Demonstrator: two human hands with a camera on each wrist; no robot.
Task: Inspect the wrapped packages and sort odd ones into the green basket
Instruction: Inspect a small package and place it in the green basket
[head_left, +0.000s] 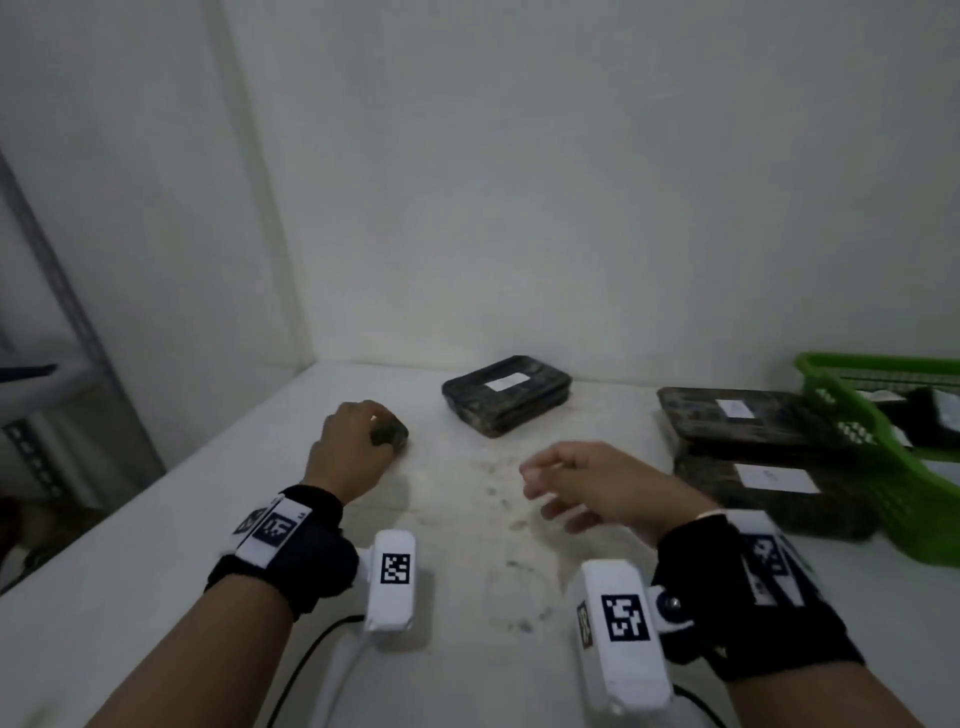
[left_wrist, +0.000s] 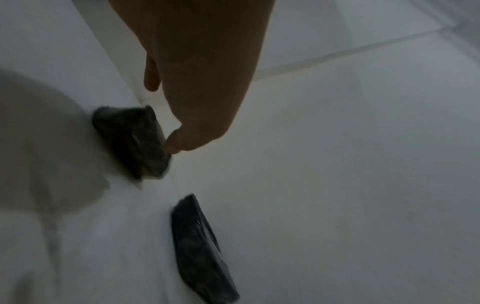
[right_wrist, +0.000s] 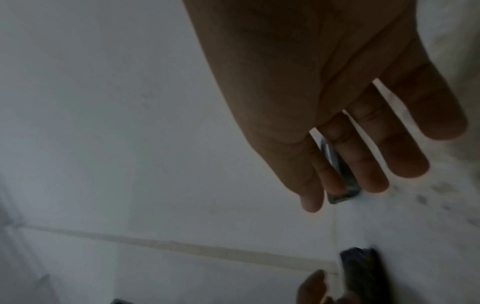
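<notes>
Fingers of the left hand (head_left: 353, 447) are curled down over a small dark wrapped package (head_left: 389, 434), which is gripped against the white table (head_left: 156, 597); in the left wrist view the thumb tip is seen touching the edge of that package (left_wrist: 132, 142). The right hand (head_left: 597, 493) is held above the table to the right of the small package, well apart from it, with the fingers loosely extended and slightly separated and nothing held; in the right wrist view the spread fingers (right_wrist: 405, 144) are seen from the palm side. Beyond the small package and to its right, near the back wall, a flat dark package (head_left: 506, 395) with a white label lies on the table. Further right of the small package, two larger dark labelled packages are placed, an upper stacked package (head_left: 748, 421) overlapping a lower stacked package (head_left: 774, 493). At the far right, touching these two, the green basket (head_left: 883, 467) is positioned, and dark items with white labels are seen inside it, only partly in view.
</notes>
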